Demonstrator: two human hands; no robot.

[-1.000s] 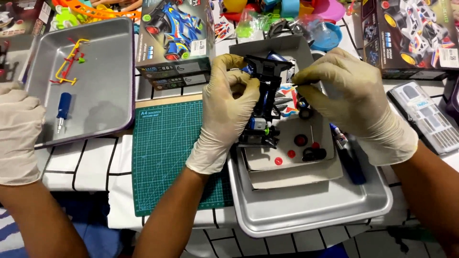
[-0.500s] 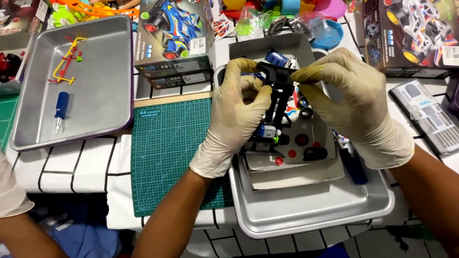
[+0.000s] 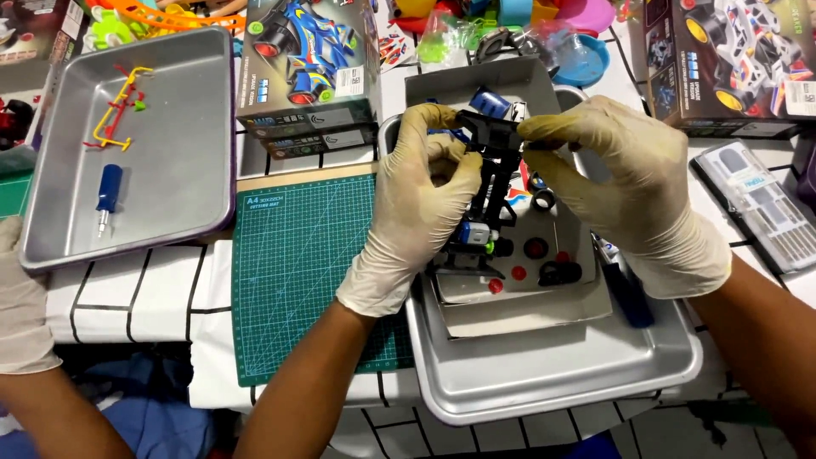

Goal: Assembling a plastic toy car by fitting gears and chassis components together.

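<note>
Toy car chassis: black, blue parts, held upright above metal tray. Left hand, gloved, grips its side; right hand, gloved, pinches its top end. Tray holds grey cardboard insert with black wheels and red caps. Green cutting mat just left, on tiled tabletop. Second tray, far left: blue screwdriver, yellow-red plastic frame. Rectangular car boxes: blue-car picture behind mat; white-car picture upper right. Another person's gloved hand at left edge.
</note>
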